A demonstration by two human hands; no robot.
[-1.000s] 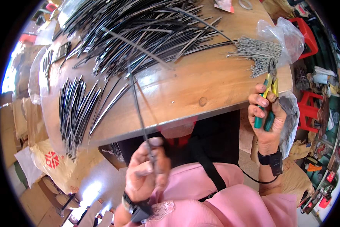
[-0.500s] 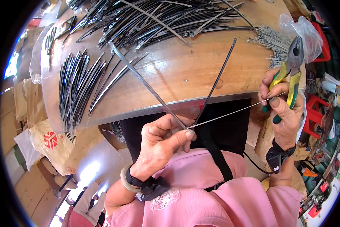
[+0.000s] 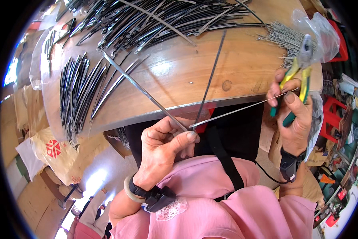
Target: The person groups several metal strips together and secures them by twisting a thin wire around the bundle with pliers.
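My left hand (image 3: 163,143) is closed, pinching the near ends of two thin metal strips between thumb and fingers. One shiny strip (image 3: 136,84) slants up to the left over the table edge; a darker strip (image 3: 211,75) rises more steeply, so the pair makes a V. My right hand (image 3: 298,125) is closed round pliers (image 3: 305,53) with yellow and green handles, jaws pointing up. Its thumb and a finger also pinch a thin grey wire (image 3: 238,109). The wire's other end reaches the strips just above my left thumb; whether it touches them I cannot tell.
On the wooden table (image 3: 179,89) lie a big heap of dark strips (image 3: 147,24), a smaller bundle (image 3: 77,95) at left and a bunch of wires (image 3: 282,40) at right. Beside it are a clear plastic bag (image 3: 326,38) and a red stool (image 3: 331,119).
My left hand has shifted slightly left and up with the strips, whose tips swung left. The pliers have turned to show their jaws more edge-on. The wire's left end now shows above my thumb.
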